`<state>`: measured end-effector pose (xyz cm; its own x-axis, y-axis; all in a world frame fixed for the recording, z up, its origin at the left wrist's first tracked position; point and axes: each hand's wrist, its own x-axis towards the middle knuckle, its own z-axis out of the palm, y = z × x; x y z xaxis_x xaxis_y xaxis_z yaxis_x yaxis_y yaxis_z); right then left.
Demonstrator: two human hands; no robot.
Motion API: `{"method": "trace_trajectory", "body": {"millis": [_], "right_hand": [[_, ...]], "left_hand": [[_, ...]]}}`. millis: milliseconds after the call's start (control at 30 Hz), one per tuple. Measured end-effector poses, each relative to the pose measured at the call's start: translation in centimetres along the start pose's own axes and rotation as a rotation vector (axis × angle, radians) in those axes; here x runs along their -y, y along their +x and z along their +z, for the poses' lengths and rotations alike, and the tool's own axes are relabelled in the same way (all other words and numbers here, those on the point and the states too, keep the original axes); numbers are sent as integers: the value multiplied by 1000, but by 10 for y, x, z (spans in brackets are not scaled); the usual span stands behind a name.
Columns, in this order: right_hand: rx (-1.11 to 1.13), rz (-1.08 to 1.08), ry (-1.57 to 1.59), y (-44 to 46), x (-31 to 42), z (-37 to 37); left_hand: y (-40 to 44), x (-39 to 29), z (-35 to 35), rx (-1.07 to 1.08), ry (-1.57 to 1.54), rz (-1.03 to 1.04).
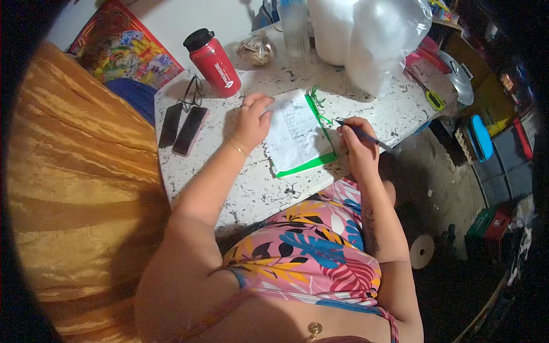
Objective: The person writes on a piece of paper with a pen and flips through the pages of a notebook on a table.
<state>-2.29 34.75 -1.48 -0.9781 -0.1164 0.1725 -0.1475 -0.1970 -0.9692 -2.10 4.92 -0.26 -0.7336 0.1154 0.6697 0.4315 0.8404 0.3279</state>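
Observation:
A notebook [294, 134] with a handwritten, lined page and a bright green backing lies at a slant on the white, black-flecked table [229, 188]. My right hand [361, 150] is closed around a dark pen [374, 140], just off the notebook's right edge. The pen's tip points left toward the page and seems to be apart from the paper. At the page's upper left edge rests my left hand [253, 119], its fingers loosely bent and thumb apart, holding nothing. A green cord-like tangle [315, 97] sits by the notebook's upper right corner.
Left of the notebook are a red bottle [214, 66], eyeglasses [193, 93] and two dark phones, one pink-edged [190, 131]. Behind stand a tied plastic bag [257, 50], a clear container [294, 28] and white bagged bundles [372, 46]. Yellow-handled scissors [434, 100] lie at the right.

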Motion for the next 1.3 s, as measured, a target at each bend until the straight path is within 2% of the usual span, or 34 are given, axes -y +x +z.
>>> {"method": "trace_trajectory", "body": {"millis": [67,167,433,567,667,700,833,933,1067,1100,1133,1167,1200,1267,1300], "right_hand": [[-5,-23,-114,1,-2,-3],[-12,-40,-65,-1,-4,-4],[-62,-8,72,-1,-6,1],[-108,12,-22,-6,-4,8],[-20,-105,-636,-10,20,24],[63,-40,-805,-8,35,30],[165,19,-1135,-2,57,52],[138,-72,-1108,-11,62,57],[261,-253,-866,-28,57,57],[366,-201,-784,-31,58,59],[569,-225,-639,-34,62,59],[745,-254,-625,-36,71,67],[873,-428,-507,-39,86,81],[1152,-433,-144,-47,109,105],[1222,-514,-38,-53,115,120]], "left_hand": [[-1,9,3,-97,-21,-27],[-5,20,8,-133,-222,-335],[-4,33,10,-201,-249,-439],[-3,42,16,-211,-272,-466],[-5,48,17,-141,-228,-453],[-6,48,18,-145,-233,-451],[-7,47,20,-148,-260,-455],[-4,40,13,-138,-263,-449],[-4,39,13,-135,-242,-434],[-4,38,15,-144,-229,-435],[-5,36,16,-152,-217,-432],[-4,35,18,-158,-204,-429],[-4,35,18,-158,-151,-395],[-4,35,17,-162,-45,-330],[-4,34,18,-181,-27,-312]]}}
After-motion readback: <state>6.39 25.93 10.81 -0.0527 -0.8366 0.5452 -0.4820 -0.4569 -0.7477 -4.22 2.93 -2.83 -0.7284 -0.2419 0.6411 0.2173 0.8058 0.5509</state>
